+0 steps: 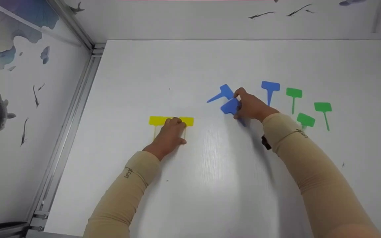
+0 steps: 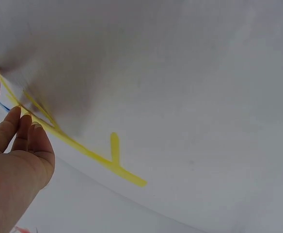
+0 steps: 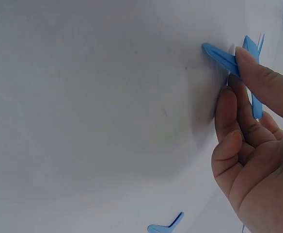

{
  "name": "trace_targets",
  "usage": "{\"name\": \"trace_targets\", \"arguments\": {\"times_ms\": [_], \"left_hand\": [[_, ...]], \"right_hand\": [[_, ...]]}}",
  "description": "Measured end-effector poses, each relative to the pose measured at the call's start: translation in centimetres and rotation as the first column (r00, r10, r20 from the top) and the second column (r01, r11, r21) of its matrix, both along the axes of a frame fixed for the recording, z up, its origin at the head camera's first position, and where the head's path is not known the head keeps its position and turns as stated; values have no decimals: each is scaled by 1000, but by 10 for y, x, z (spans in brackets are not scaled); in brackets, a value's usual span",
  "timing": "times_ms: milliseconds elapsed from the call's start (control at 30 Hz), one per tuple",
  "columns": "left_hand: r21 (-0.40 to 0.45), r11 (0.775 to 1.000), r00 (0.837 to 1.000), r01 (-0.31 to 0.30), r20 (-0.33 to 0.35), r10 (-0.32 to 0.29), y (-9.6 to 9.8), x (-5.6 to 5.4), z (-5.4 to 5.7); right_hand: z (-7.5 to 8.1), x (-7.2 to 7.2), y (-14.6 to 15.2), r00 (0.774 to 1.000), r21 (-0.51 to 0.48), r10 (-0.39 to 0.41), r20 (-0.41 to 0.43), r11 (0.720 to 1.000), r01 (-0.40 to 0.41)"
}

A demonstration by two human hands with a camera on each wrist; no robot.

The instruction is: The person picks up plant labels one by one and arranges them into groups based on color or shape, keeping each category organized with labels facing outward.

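Observation:
A row of yellow T-shaped plant labels (image 1: 154, 121) lies side by side on the white table, stems toward the person. My left hand (image 1: 171, 134) covers part of the row. Its bent fingertips rest at the labels' top edge, while the thumb meets a stem's end; the left wrist view shows this hand (image 2: 23, 155) beside the yellow strip (image 2: 83, 150). My right hand (image 1: 251, 105) pinches a blue plant label (image 1: 229, 106) between thumb and fingers, also visible as a blue label (image 3: 221, 59) in the right wrist view. Another blue label (image 1: 225, 91) lies just behind it.
Right of the right hand lies a further blue label (image 1: 270, 86). Several green labels, including one at the far right (image 1: 322, 107), lie beyond it, one partly behind the right forearm. A metal rail (image 1: 68, 132) borders the table (image 1: 117, 205) on the left; patterned panels stand behind and left.

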State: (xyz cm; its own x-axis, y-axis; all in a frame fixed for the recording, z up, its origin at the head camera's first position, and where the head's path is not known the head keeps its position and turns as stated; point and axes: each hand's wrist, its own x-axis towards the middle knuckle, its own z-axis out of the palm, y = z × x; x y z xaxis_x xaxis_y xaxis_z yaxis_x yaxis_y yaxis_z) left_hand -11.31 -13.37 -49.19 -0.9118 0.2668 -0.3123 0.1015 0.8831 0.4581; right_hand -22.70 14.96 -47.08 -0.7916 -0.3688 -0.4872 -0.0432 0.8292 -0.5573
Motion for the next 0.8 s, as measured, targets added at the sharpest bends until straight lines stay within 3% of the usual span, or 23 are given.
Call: {"name": "trace_targets", "arguments": {"times_ms": [367, 800], "left_hand": [[0, 1000, 1000, -12, -7, 12, 1, 2, 3], [5, 1000, 1000, -10, -15, 10, 1, 3, 3]], "right_hand": [[0, 6, 5, 999, -47, -31, -15, 998, 30], [-6, 15, 13, 992, -102, -127, 12, 987, 127]]}}
